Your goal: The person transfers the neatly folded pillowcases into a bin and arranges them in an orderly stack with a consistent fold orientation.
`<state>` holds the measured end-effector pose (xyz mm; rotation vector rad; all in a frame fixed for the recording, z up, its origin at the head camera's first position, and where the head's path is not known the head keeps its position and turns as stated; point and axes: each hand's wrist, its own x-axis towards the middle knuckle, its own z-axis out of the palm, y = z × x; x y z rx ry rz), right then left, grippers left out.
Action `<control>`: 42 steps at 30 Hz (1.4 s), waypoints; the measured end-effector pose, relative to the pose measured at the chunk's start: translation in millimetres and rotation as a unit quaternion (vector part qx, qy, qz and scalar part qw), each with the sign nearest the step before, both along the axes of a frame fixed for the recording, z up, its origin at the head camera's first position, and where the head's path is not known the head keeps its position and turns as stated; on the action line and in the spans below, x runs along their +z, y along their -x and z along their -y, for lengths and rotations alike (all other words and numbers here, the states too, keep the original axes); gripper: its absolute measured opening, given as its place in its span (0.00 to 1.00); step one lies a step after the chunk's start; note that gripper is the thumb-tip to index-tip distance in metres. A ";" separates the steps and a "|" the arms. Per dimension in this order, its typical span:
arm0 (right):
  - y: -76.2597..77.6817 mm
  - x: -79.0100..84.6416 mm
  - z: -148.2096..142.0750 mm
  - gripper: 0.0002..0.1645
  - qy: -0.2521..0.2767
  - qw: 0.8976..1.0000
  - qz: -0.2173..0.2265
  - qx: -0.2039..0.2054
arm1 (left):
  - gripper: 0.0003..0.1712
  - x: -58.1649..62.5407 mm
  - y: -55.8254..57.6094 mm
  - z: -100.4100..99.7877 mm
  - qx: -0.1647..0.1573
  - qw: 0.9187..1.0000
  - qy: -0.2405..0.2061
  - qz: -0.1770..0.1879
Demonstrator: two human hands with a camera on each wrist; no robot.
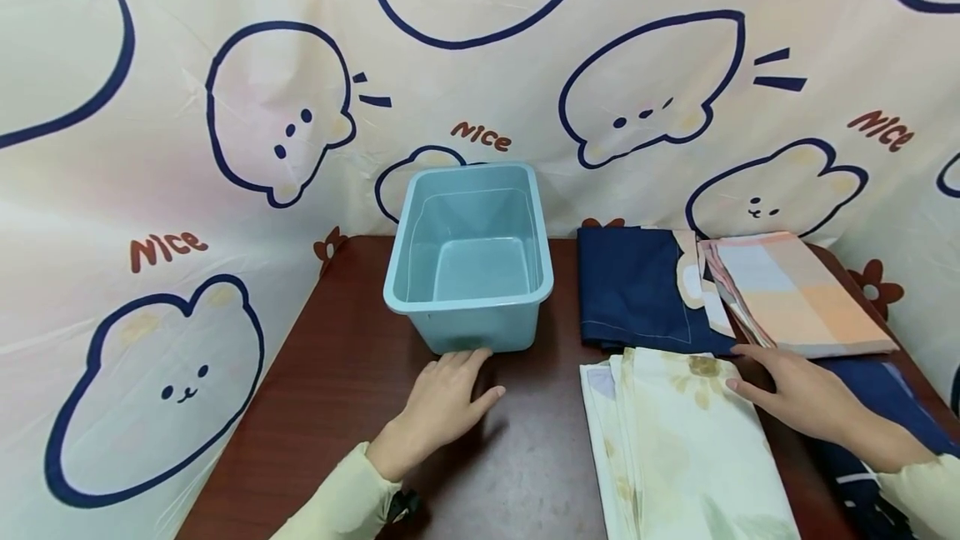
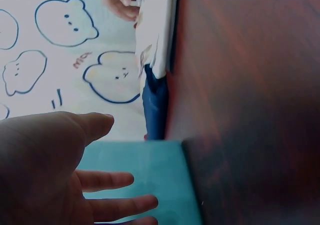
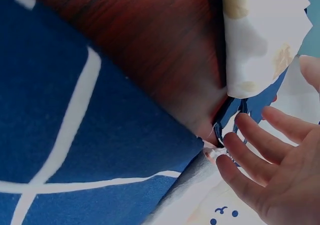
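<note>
A light blue plastic bin [image 1: 468,304] stands upright toward the back of the brown table. Close to its front wall is my left hand [image 1: 442,398], fingers extended and holding nothing; the left wrist view shows the spread fingers [image 2: 120,205] overlapping the bin. My right hand [image 1: 806,394] hovers beside the far right corner of a folded cream cloth with a flower print [image 1: 697,440]. Its fingers are relaxed and slightly spread, with nothing in them. The right wrist view has the fingertips [image 3: 245,120] near the cream cloth's corner and a navy cloth.
Behind the cream cloth lies a folded navy cloth [image 1: 630,286], next to a folded peach checked cloth [image 1: 810,294]. Another navy cloth with white lines [image 3: 45,110] lies at the right, partly under my right arm. A printed curtain [image 1: 480,90] hangs behind the table [image 1: 345,407].
</note>
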<state>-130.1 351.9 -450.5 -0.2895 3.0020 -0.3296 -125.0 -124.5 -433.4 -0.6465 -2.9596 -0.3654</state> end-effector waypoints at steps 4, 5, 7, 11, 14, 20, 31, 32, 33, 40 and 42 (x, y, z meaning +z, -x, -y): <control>-0.3 0.7 -1.1 0.47 0.013 1.000 0.011 0.001 | 0.31 -3.3 -2.2 -10.7 -0.015 1.000 0.008 0.009; -0.6 0.6 -1.2 0.47 0.016 1.000 0.013 0.001 | 0.31 -4.2 -2.6 -13.3 -0.018 1.000 0.009 0.014; -0.9 0.2 -1.3 0.47 0.022 1.000 0.018 0.000 | 0.31 -5.6 -3.1 -18.5 -0.025 0.999 0.008 0.023; -1.4 -0.6 -1.7 0.46 0.027 0.999 0.024 -0.003 | 0.31 -8.4 -2.3 -28.4 -0.033 0.999 0.005 0.039; -2.3 -1.8 -2.7 0.45 0.028 0.999 0.025 -0.007 | 0.31 -9.7 -0.9 -35.4 -0.038 0.998 0.002 0.049; -3.6 -3.6 -4.1 0.45 0.028 0.999 0.030 -0.012 | 0.32 -10.6 2.8 -48.9 -0.044 0.997 -0.005 0.062; -4.2 -5.8 -5.1 0.46 0.028 0.998 0.054 -0.032 | 0.32 -10.1 10.0 -76.3 -0.044 0.994 -0.016 0.096; -3.8 -6.1 -4.6 0.47 0.028 0.997 0.057 -0.034 | 0.32 -10.3 10.7 -78.2 -0.043 0.994 -0.017 0.100; -3.3 -6.2 -4.0 0.47 0.030 0.997 0.060 -0.035 | 0.32 -10.2 11.1 -79.9 -0.041 0.993 -0.018 0.105; -0.8 -2.3 -2.8 0.50 0.059 0.993 0.092 -0.046 | 0.36 -9.3 12.1 -91.5 -0.042 0.986 -0.038 0.159; -0.2 -1.6 -3.0 0.51 0.064 0.992 0.099 -0.048 | 0.38 -10.1 11.7 -94.5 -0.041 0.982 -0.043 0.179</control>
